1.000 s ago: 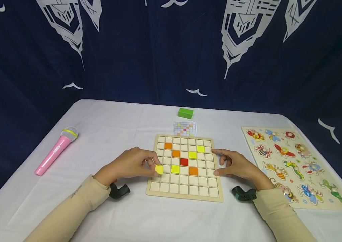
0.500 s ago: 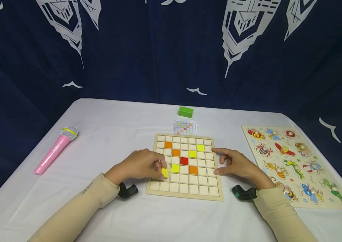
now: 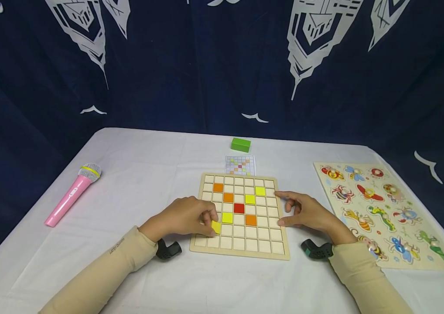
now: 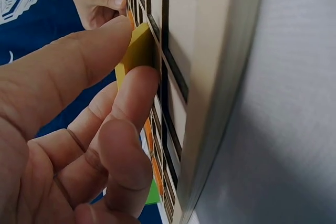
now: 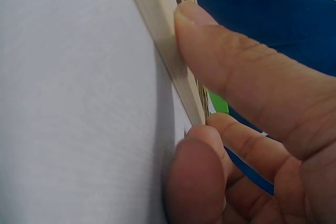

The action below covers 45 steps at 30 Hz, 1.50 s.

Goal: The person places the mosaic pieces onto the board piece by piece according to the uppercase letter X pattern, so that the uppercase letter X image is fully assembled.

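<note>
My left hand (image 3: 184, 216) pinches a yellow square tile (image 3: 216, 226) over the left part of the wooden grid board (image 3: 241, 255). In the left wrist view the tile (image 4: 139, 51) is tilted between thumb and fingertips, with one edge against the board. Thumb and fingertips of my right hand (image 3: 308, 211) touch the board's right edge, spread apart along it. Set in the grid are a red tile (image 3: 239, 208), three orange tiles, one of them the nearest orange tile (image 3: 251, 220), and three yellow-green tiles, one beside the held tile.
Beyond the board lie a printed grid card (image 3: 240, 165) and a green block (image 3: 240, 145). A pink toy microphone (image 3: 73, 195) lies at the left. To the right is an insect puzzle board (image 3: 387, 218), partly behind my right forearm. White cloth covers the table (image 3: 147, 283).
My left hand has moved right and slightly toward me with the yellow tile, from the board's left edge into the grid. The right hand has stayed at the board's edge.
</note>
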Tool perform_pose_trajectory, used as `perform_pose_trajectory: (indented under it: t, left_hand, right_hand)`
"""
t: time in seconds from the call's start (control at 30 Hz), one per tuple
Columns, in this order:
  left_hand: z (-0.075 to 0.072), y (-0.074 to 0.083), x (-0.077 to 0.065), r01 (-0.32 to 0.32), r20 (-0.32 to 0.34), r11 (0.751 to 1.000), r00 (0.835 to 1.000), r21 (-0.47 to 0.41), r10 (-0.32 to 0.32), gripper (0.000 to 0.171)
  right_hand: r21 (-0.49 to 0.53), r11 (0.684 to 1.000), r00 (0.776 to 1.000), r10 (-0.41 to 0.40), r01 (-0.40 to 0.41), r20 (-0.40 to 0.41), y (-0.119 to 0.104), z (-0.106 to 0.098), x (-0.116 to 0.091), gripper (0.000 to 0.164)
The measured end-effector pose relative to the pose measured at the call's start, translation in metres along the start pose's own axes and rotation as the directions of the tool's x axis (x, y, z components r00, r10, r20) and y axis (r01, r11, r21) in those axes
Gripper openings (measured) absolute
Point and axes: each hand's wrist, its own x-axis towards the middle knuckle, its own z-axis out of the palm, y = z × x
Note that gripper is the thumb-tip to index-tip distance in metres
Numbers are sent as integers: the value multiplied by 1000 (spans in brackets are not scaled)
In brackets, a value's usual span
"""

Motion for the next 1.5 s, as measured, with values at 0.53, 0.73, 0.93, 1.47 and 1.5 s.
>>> perform_pose_trajectory:
  t: [0.53, 0.73, 0.93, 1.47, 1.5]
  left_hand:
    - [0, -1, -2, 21, 13, 1000, 1000, 4, -21, 21]
    - [1, -1, -1, 29, 14, 1000, 999, 12, -29, 22]
    - [1, -1, -2, 24, 14, 1000, 1000, 1, -24, 26]
    - [-18, -15, -24, -62, -26, 995, 998, -80, 60, 15]
    - [-19, -17, -27, -65, -30, 994, 998, -91, 63, 14]
  right_hand:
    - [-13, 1000, 1000, 1, -1, -5, 0, 0, 0, 86]
    - [-6, 1000, 1000, 3, -3, -4, 0, 0, 0, 86]
    - [-7, 1000, 1000, 6, -6, -5, -1, 0, 0, 86]
    - [-1, 1000, 1000, 12, -12, -1, -2, 1, 0, 86]
    - [-3, 1000, 1000, 12, -12, -2, -2, 1, -1, 86]
